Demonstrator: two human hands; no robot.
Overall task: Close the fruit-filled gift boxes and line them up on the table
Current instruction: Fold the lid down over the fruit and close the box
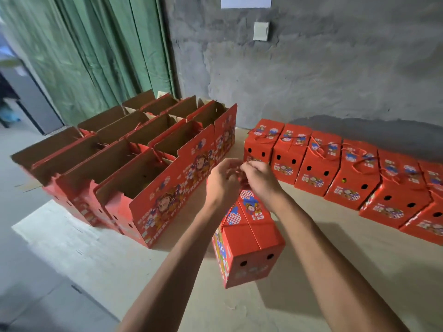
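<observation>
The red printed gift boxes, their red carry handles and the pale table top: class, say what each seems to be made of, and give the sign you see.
Red printed gift boxes: likely corrugated cardboard, colour-printed outside; the open boxes show plain brown insides.
Red carry handles: probably twisted cord; the strand looks spiralled.
Pale table top: matt beige board, perhaps wood or fibreboard; unclear.

Pale table (311, 271), open red boxes (134, 168) left, closed boxes row (335, 168) along wall, one closed box (249, 245) centre

Both bare forearms reach up from the frame's bottom; the left hand (221, 179) and right hand (260, 178) meet at centre, fingers curled, pinching.
</observation>
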